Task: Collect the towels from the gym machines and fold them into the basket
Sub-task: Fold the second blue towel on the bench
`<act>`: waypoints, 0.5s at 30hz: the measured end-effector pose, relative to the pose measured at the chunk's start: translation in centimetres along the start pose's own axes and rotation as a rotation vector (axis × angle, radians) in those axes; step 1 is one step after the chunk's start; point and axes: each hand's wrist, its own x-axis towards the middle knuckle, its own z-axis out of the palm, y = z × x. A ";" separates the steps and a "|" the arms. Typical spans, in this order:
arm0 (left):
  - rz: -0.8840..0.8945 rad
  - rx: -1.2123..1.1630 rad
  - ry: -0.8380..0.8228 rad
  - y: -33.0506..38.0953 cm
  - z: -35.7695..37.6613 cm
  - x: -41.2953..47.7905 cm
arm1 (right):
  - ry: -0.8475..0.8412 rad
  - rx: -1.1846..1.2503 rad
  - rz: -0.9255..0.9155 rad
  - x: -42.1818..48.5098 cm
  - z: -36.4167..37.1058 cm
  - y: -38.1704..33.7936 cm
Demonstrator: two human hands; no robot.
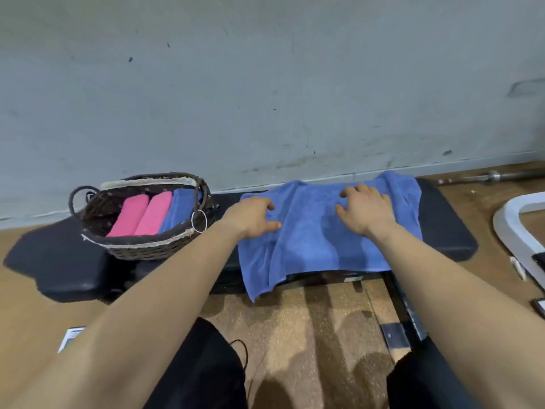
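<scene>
The blue towel (312,240) is lying spread over the right half of the bench (448,231), with its front left corner hanging over the near edge. The left hand (252,216) is sitting at the towel's left edge with fingers curled; whether it is pinching cloth cannot be told. The right hand (365,215) is pressing the towel with fingers spread and bent, gripping nothing. The cloth is looking soft, light and limp, so it is best taken by two corners or along one edge. Toward the bench's left end, the basket (141,249) is holding two pink towels (141,215) and a folded blue towel (180,211)
</scene>
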 end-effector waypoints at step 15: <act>-0.302 -0.022 0.205 -3.1 8.4 8.2 | -0.009 0.107 -0.144 3.6 11.9 -4.1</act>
